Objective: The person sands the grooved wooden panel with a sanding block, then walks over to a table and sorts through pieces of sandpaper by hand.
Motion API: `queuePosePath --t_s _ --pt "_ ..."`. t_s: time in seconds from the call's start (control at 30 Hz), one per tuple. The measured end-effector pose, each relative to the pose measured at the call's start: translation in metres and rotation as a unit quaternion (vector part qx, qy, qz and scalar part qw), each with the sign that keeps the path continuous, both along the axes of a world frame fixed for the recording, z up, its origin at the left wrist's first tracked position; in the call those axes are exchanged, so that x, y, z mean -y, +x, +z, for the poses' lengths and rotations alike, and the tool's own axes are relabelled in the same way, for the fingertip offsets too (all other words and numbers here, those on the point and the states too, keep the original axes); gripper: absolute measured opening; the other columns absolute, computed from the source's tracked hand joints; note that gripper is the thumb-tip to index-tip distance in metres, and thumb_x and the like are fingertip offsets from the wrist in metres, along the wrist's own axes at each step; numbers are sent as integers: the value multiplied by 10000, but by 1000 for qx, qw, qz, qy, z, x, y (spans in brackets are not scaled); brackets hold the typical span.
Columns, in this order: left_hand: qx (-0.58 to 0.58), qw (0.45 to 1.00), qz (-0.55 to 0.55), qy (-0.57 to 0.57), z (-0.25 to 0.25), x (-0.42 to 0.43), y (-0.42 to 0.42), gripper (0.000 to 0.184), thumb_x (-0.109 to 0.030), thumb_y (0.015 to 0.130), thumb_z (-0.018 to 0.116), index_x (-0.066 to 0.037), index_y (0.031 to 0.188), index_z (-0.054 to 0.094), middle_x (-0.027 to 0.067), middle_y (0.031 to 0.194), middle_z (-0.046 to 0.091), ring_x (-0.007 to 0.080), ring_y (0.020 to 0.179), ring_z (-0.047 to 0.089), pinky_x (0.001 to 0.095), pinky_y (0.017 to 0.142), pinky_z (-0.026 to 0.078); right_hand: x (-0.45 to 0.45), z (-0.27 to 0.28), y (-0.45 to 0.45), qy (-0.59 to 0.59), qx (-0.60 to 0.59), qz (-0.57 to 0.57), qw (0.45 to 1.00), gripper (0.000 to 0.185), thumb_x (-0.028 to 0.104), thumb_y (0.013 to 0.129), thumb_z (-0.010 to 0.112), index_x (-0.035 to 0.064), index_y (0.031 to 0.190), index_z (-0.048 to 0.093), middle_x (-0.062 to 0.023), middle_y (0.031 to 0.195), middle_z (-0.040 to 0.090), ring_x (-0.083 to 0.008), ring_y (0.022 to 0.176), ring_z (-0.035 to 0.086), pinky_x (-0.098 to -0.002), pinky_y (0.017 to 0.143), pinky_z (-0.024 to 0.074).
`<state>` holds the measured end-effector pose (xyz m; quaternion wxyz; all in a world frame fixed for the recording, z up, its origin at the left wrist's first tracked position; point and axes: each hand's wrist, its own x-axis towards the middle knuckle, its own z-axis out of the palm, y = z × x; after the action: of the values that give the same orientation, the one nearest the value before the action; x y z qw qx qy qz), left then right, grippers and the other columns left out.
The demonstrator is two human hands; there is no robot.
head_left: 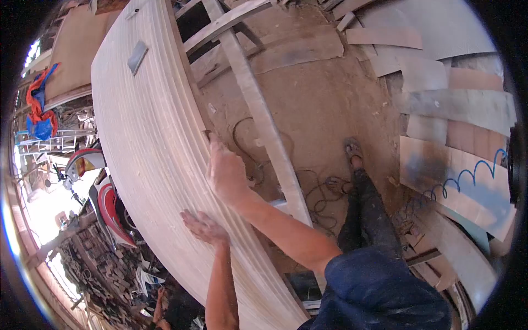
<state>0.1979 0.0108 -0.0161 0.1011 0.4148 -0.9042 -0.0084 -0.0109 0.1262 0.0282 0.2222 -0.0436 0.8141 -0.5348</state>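
A large, pale wooden panel (148, 148) with long lengthwise grooves runs across the view. My left hand (204, 226) lies flat on its face with the fingers spread. At the panel's near edge, my right hand (226, 171) is closed in a fist. A small dark tip (207, 132) pokes out above its fingers; the rest of what it grips is hidden. Farther up the panel lies a grey rectangular pad or folded sheet (137, 57), and a small light object (132, 14) is near the far end.
A wooden frame (258, 110) supports the panel's side. A hose (322, 206) coils on the dusty floor near a sandalled foot (355, 151). Board offcuts (451, 176) with a blue coiled hose (467, 173) are at right. Left are a red-white motorcycle (113, 212), stacked wood scraps (99, 264) and another person's arm (159, 308).
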Motion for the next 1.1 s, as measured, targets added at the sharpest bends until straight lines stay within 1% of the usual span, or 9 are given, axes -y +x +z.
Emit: queuePosePath --t_s 0.1,0.43,0.53,0.77,0.87,0.93,0.97,1.03,1.1 --pt "25 999 34 19 4 -2 -4 554 -334 1032 388 -36 1493 317 153 1570 271 351 1449 223 488 1175 150 16 5 6 28 -102 -84 991 474 60 908 476 -83 1355 407 -278 923 664 -382 798 696 -467 682 575" --pt "13 998 47 45 8 -6 -10 566 -330 1027 368 -21 1496 300 148 1587 233 350 1461 189 484 1176 114 -9 2 40 -25 -75 -54 995 480 3 859 529 -77 1327 457 -253 835 658 -372 722 677 -456 648 541" --pt "24 999 41 -15 7 -9 -8 542 -326 1028 404 8 1453 374 203 1535 322 359 1427 281 478 1167 197 -24 1 46 -76 -84 -73 991 511 13 853 541 -86 1344 441 -256 838 641 -377 714 660 -461 624 519" --pt "17 998 50 31 7 -7 -11 584 -356 1014 393 -32 1493 315 161 1580 249 347 1463 191 498 1174 105 -31 9 69 -53 -99 -61 992 406 12 900 509 -65 1299 493 -271 842 631 -396 683 646 -472 617 509" --pt "2 999 45 30 9 -5 -12 585 -361 1011 397 -41 1495 317 161 1578 252 347 1463 190 502 1175 100 -70 -3 59 -167 -107 -83 977 359 36 923 541 -51 1270 515 -231 933 659 -334 778 667 -416 705 526" --pt "-2 998 43 38 10 -7 -7 586 -363 1010 399 -45 1496 317 161 1577 255 347 1463 189 502 1176 97 -82 -22 63 -383 227 -284 849 348 72 929 594 -33 1253 524 -138 1078 655 -239 929 649 -352 823 508" --pt "0 998 56 37 9 -8 -8 586 -366 1009 401 -49 1495 319 159 1576 258 345 1463 187 502 1177 94 -90 -25 63 -380 224 -279 853 348 72 929 594 -33 1253 524 -138 1078 655 -239 929 649 -352 823 508" --pt "-6 997 69 39 6 -8 -10 586 -368 1008 402 -52 1495 321 157 1574 261 343 1464 185 501 1178 91 -102 -16 55 -451 360 -317 753 357 109 937 590 0 1271 527 -95 1158 608 -181 1046 575 -313 925 452" --pt "2 997 72 32 8 -7 -8 590 -375 1001 414 -57 1491 329 148 1573 268 332 1464 190 501 1178 95 -99 -26 56 -419 281 -288 814 345 103 945 582 4 1271 526 -94 1157 609 -173 1047 570 -309 917 452"
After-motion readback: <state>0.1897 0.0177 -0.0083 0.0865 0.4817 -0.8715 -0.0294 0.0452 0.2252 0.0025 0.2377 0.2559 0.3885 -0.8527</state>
